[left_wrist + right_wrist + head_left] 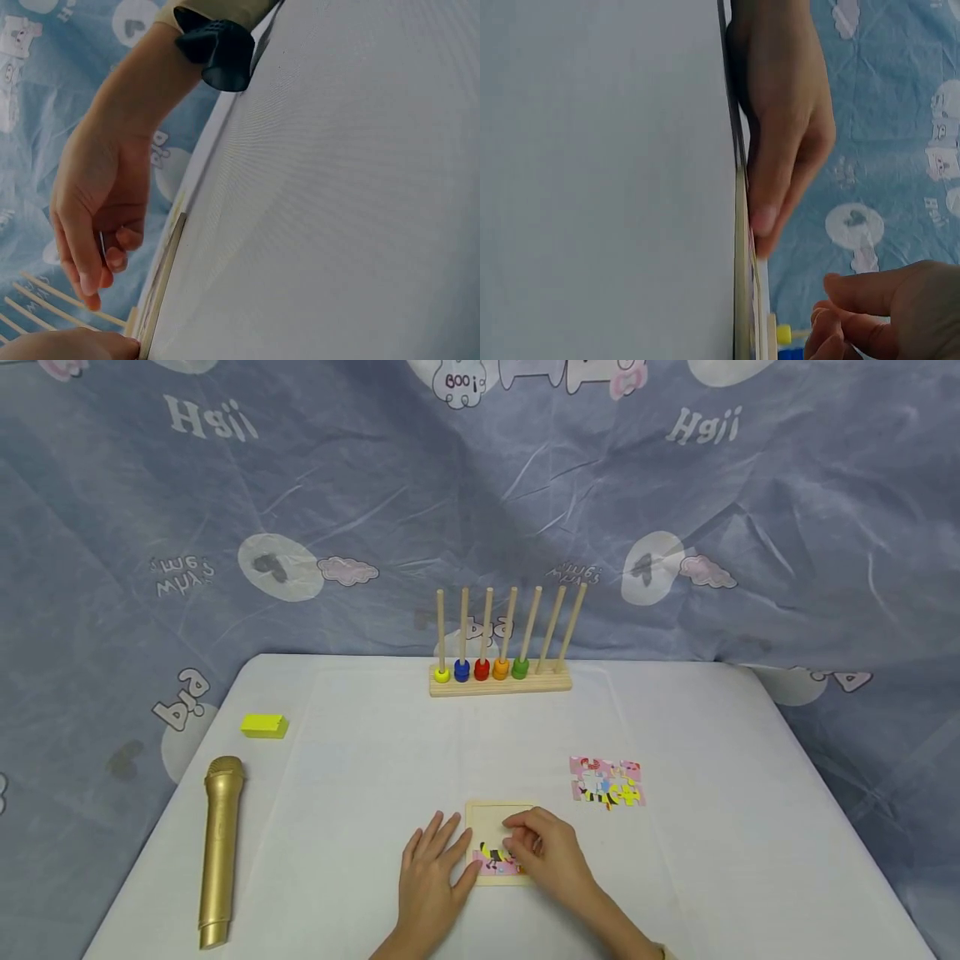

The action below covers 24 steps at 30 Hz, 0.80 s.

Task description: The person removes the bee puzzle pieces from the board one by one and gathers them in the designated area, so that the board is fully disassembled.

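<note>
L hand (435, 881) lay spread against L edge of tray (486, 822). R hand (551, 852) hovered above, fingers curled; I couldn't tell if it held a pc. Puzzle pcs (495, 862) lined tray's near side; loose pcs (607, 785) lay R. I judged step: mid-fill; next move req'd seating one beyond that row.

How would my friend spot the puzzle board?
Start at the white table, at its near side, by the left hand and right hand. There lies the puzzle board, pale wood with pink pieces along its near edge. Unlike the pink puzzle patch beyond it to the right, it has a wooden rim.
</note>
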Motion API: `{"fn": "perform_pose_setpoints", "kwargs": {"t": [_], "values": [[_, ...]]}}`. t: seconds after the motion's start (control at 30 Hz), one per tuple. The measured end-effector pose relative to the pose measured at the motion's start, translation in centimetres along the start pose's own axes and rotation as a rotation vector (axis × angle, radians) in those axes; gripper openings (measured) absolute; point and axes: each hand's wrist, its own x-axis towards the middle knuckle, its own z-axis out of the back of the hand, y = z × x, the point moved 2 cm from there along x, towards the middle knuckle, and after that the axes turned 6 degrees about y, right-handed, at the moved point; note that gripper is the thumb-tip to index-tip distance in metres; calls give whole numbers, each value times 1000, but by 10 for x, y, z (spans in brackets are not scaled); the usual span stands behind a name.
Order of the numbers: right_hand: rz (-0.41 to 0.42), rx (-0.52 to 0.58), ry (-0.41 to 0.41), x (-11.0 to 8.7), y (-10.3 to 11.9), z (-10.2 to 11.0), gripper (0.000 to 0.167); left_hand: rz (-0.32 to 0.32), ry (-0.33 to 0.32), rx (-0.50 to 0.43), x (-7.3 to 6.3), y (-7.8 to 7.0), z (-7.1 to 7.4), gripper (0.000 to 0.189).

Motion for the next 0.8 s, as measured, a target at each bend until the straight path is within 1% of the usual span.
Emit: {"fn": "perform_pose_setpoints", "kwargs": {"t": [0.13, 0.23, 0.3, 0.47, 0.67, 0.8], "values": [[60, -1, 25, -3, 3, -14, 19, -6, 0, 6, 0, 0, 0, 40], [75, -10, 28, -5, 1, -22, 21, -9, 0, 9, 0, -1, 1, 40], [88, -38, 31, -7, 0, -27, 22, -9, -1, 8, 0, -1, 1, 39], [125, -159, 36, -10, 0, -33, 26, -16, -20, 12, 0, -1, 2, 34], [100, -248, 54, -9, 3, -35, 27, -21, -30, 16, 0, 0, 2, 31], [96, -268, 46, -9, 4, -35, 28, -24, -38, 2, 1, 0, 1, 29]]}}
